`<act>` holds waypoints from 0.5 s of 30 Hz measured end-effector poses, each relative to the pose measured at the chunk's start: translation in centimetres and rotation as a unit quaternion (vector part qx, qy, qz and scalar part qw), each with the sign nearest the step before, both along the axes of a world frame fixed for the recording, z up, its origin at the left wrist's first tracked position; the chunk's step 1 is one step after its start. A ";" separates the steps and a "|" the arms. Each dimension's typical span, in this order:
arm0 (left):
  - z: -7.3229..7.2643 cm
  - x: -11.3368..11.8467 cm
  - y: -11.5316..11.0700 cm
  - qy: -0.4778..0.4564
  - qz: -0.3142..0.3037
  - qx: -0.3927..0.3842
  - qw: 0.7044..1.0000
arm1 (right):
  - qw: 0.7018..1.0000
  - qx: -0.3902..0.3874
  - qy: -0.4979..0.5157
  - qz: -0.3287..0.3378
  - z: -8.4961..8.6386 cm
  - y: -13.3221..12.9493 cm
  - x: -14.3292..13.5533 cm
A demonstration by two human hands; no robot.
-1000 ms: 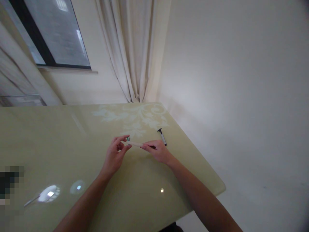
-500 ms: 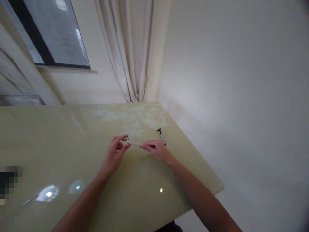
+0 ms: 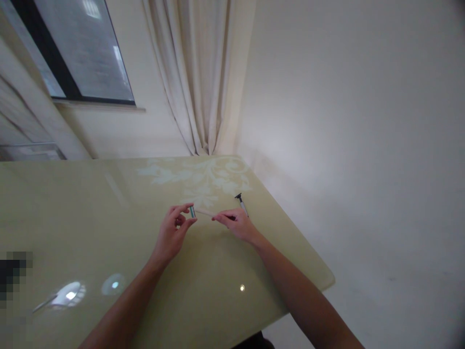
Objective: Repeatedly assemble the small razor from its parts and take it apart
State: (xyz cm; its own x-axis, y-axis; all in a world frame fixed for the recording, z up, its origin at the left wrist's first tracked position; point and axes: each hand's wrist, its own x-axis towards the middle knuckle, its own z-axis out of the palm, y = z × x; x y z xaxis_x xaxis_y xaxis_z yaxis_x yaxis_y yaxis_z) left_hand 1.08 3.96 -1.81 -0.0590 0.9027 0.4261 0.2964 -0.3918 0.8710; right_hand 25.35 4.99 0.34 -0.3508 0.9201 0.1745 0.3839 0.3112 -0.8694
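Between the thumb and a fingertip of my left hand (image 3: 173, 231) is a small razor cartridge (image 3: 192, 212), green and dark, held upright by its ends. My right hand (image 3: 235, 224) pinches a thin pale stick (image 3: 206, 213) that points left. The stick's tip is at the cartridge's right side; whether it touches, I cannot tell. Something dark shows within my right fingers, its kind unclear. Just beyond my right hand lies a razor handle (image 3: 243, 208) with a black head and a grey grip, its lower end hidden by the hand.
Both hands are above a glossy yellow-green table (image 3: 203, 291) with a pale floral pattern. Its right edge runs near a white wall (image 3: 345, 145). A curtain (image 3: 203, 72) and a window (image 3: 98, 53) are behind it. A blurred dark object (image 3: 12, 271) sits at the left edge.
The stick's tip has moved up along the cartridge, from its lower part to its upper part. My left hand stays nearly still; the right hand has shifted only slightly.
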 end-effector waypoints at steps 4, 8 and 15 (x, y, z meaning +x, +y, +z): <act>-0.1 0.0 0.1 -0.003 0.002 0.000 1.000 | 1.000 0.004 -0.014 -0.011 -0.3 0.1 0.0; -0.1 0.0 0.2 -0.006 0.007 -0.001 1.000 | 1.000 -0.006 -0.008 0.004 -0.3 0.2 0.1; 0.4 0.1 0.0 -0.002 0.003 -0.002 1.000 | 1.000 -0.012 -0.001 -0.011 -0.3 0.4 0.1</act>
